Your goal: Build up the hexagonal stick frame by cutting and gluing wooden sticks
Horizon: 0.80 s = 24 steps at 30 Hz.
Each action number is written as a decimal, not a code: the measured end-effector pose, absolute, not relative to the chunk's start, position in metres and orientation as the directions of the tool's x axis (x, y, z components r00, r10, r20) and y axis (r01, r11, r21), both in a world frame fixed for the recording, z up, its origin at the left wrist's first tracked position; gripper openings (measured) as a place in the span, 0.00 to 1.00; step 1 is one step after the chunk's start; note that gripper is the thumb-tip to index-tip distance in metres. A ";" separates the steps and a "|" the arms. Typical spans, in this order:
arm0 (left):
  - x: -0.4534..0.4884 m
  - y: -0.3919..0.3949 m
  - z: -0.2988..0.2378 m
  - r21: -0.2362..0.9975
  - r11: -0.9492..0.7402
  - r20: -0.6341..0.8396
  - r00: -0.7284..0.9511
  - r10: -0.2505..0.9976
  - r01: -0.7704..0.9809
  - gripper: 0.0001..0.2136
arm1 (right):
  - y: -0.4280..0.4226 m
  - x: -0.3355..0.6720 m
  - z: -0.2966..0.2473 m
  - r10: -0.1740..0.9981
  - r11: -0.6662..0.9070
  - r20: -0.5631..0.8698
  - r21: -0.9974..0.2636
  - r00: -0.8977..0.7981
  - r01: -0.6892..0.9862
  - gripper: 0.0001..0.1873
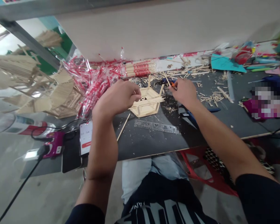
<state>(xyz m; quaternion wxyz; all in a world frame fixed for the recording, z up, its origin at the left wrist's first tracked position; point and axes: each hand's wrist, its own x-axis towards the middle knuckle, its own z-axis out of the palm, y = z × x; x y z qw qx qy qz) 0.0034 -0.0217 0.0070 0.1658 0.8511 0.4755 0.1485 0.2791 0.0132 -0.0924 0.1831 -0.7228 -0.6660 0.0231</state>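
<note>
A small wooden-stick model (147,103), a hexagon-like frame with upright posts, sits on the dark board (154,140). My left hand (118,98) is curled against the model's left side, gripping it. My right hand (183,91) is closed just to the right of the model, pinching a thin wooden stick (166,78) that points up and left, with something orange by the fingertips.
A clear stencil ruler (156,126) and a loose stick (123,127) lie in front of the model. Red-and-white chopstick wrappers (93,82) pile at left, stick scraps (212,96) at right. A phone (86,137) lies at the board's left edge. Finished stick models (60,99) stand far left.
</note>
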 end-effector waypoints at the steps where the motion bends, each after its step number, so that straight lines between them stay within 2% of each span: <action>1: 0.003 -0.019 0.005 0.425 -0.495 0.078 0.514 0.854 0.758 0.06 | 0.022 0.273 -0.094 0.976 -0.073 0.177 -0.279 0.126 0.957 0.13; 4: -0.003 -0.014 0.002 0.431 -0.492 0.049 0.524 0.850 0.757 0.06 | 0.034 0.264 -0.098 0.984 -0.089 0.130 -0.239 0.123 0.967 0.11; 9: -0.018 -0.009 0.007 0.435 -0.482 0.056 0.511 0.858 0.761 0.06 | 0.026 0.275 -0.090 0.947 -0.175 0.214 -0.276 0.238 0.945 0.05; 13: -0.012 -0.010 0.011 0.407 -0.534 0.036 0.571 0.820 0.741 0.08 | 0.003 0.279 -0.075 0.879 0.107 0.461 -0.438 0.120 0.892 0.08; 16: 0.001 -0.014 0.015 0.393 -0.548 -0.005 0.597 0.802 0.739 0.06 | -0.014 0.269 -0.072 0.863 0.285 0.505 -0.503 0.010 0.816 0.11; 19: 0.009 -0.016 0.015 0.423 -0.542 -0.035 0.610 0.791 0.727 0.05 | -0.022 0.258 -0.080 0.911 0.354 0.375 -0.493 -0.173 0.795 0.11; 24: 0.013 -0.012 0.004 0.591 -0.469 -0.018 0.592 0.806 0.657 0.05 | -0.020 0.249 -0.097 0.930 0.363 0.122 -0.460 -0.348 0.810 0.11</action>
